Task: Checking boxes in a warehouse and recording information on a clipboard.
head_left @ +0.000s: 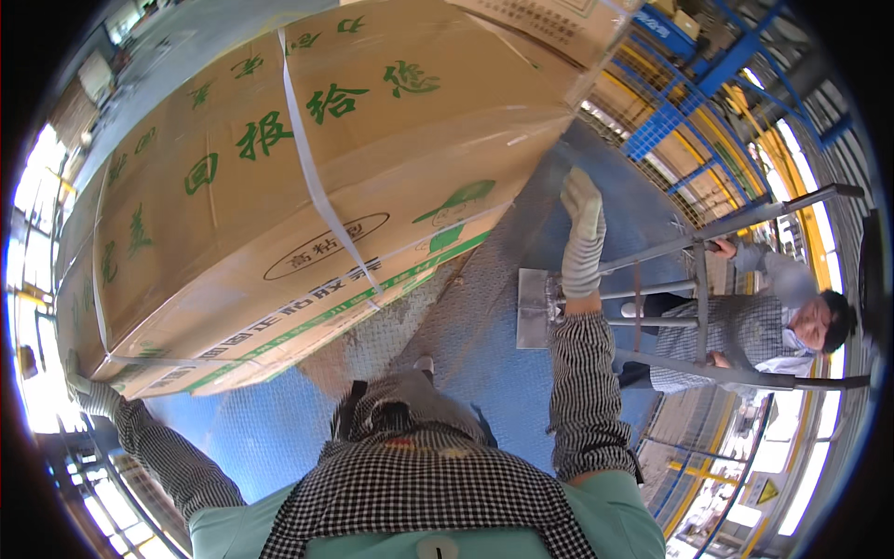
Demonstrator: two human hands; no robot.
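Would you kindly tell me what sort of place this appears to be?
Probably a factory or warehouse handling area, judging by the large strapped carton, the metal hand truck and the blue textured floor.

cartons (372, 158): 2, perhaps more | gloved hands (583, 200): 2 | hand truck (700, 284): 1 | co-worker (731, 335): 1

head view | head-worn | looks down and forward | fisheye, close above checked apron (428, 489)

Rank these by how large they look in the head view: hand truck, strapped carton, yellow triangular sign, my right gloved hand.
Largest to smallest:
1. Strapped carton
2. Hand truck
3. Right gloved hand
4. Yellow triangular sign
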